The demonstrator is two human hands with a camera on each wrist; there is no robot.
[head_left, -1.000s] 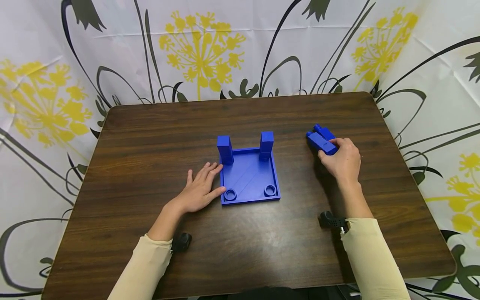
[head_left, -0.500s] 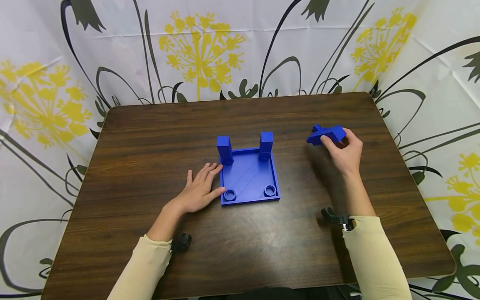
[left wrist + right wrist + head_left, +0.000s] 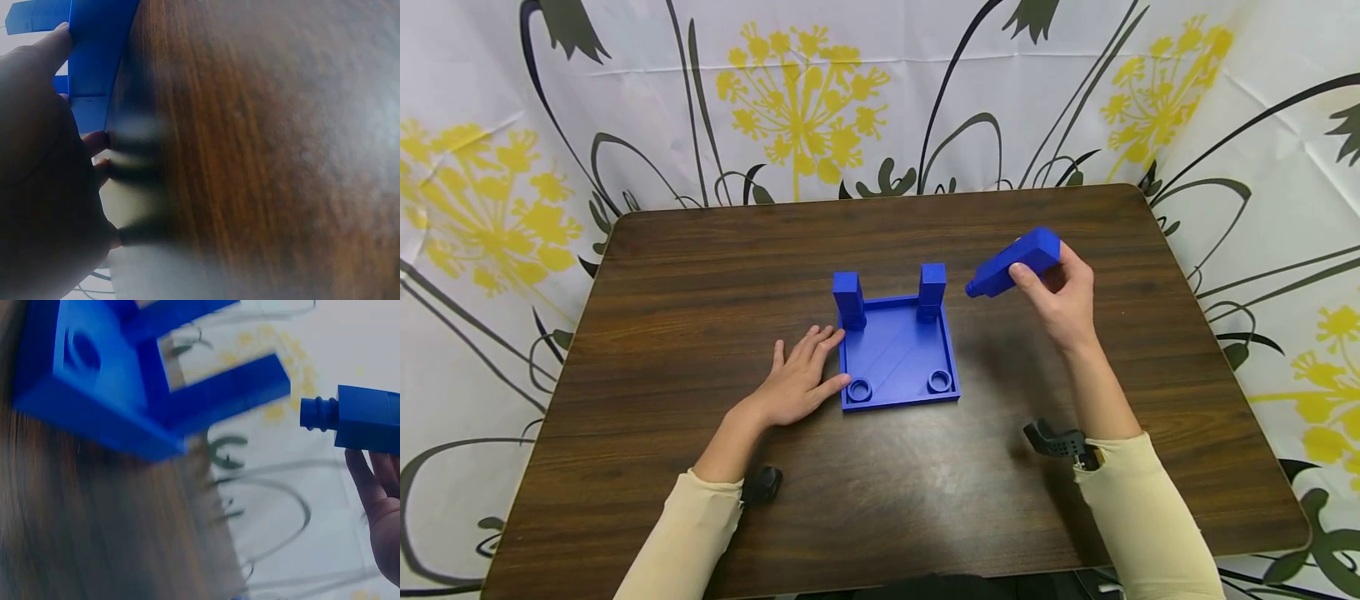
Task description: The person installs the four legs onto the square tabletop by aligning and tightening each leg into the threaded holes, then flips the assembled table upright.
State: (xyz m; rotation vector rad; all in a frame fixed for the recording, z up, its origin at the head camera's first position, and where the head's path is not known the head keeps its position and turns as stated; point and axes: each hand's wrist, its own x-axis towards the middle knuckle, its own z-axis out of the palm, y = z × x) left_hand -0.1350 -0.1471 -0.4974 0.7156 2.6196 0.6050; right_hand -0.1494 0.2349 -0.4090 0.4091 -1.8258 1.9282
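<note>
A square, low-walled blue tabletop piece [image 3: 898, 350] lies on the table, with a blue leg [image 3: 849, 300] and another blue leg [image 3: 932, 292] upright at its two far corners. Round sockets [image 3: 939, 382] show in its near corners. My left hand [image 3: 793, 383] lies with fingers spread, thumb and fingertips at the left edge of the piece. To the right, my right hand [image 3: 1063, 300] holds a third blue leg [image 3: 1018, 260] above the table, between thumb and fingers. Its ridged peg [image 3: 319, 414] points toward the tabletop piece in the right wrist view.
The brown wood-grain table [image 3: 737, 267] has a flower-patterned curtain [image 3: 880, 100] behind it and at both sides. Black wrist straps [image 3: 1056, 440] sit at the sleeve cuffs. A sliver of blue [image 3: 239, 598] shows at the bottom of the right wrist view.
The right hand has lifted one of the two loose legs at the right, tilted it and brought it left toward the tabletop piece. The left hand has stayed still.
</note>
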